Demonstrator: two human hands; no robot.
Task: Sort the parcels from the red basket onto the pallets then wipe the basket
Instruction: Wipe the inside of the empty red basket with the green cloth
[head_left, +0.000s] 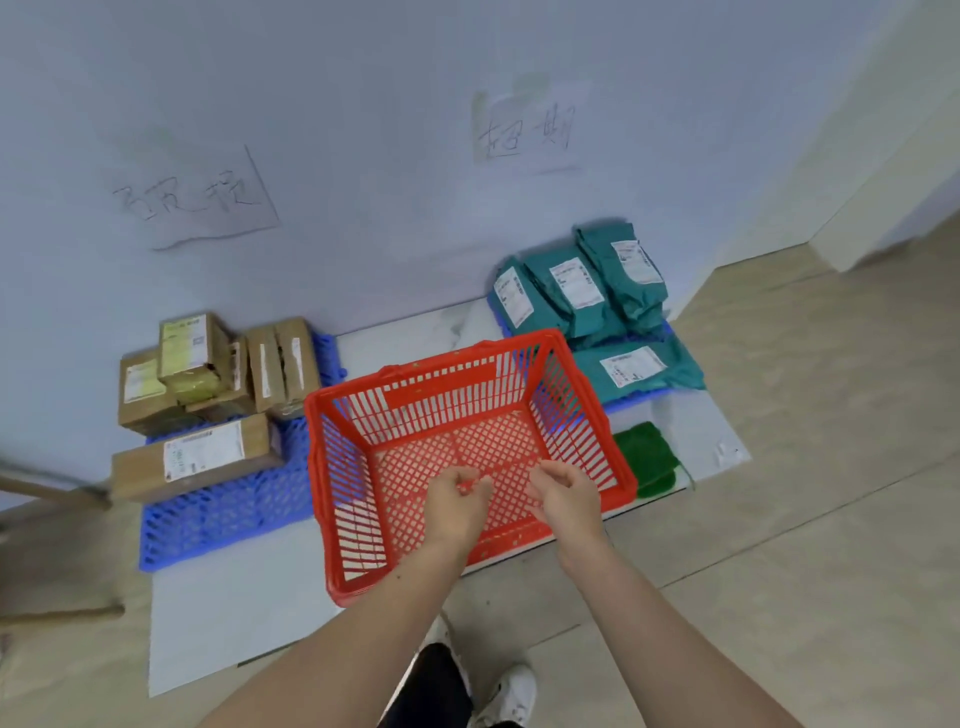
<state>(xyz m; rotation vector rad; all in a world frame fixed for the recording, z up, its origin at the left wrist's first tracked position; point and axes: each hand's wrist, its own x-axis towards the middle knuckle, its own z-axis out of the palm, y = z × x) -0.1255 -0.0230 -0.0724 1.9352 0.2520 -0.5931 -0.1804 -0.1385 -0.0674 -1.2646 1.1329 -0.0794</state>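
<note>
— While both hands hang over the basket, what do they hold?
— Nothing that I can make out. The left hand and right hand have fingers loosely curled, side by side and apart, above the mesh floor near its 6 o'clock edge. Whether they touch the mesh, I cannot tell.
— And the basket?
— On a pale mat, between two blue pallets. I see no parcel in it.
— Where are the parcels?
— Brown boxes are stacked on the left pallet, at the basket's 9 to 10 o'clock. Teal bags lie on the right pallet, at 1 to 2 o'clock.
— Anything else?
— A green cloth lies on the mat at 3 o'clock, just beside the basket. Two paper signs hang on the wall at 12 o'clock. A white shoe shows at 6 o'clock.
</note>
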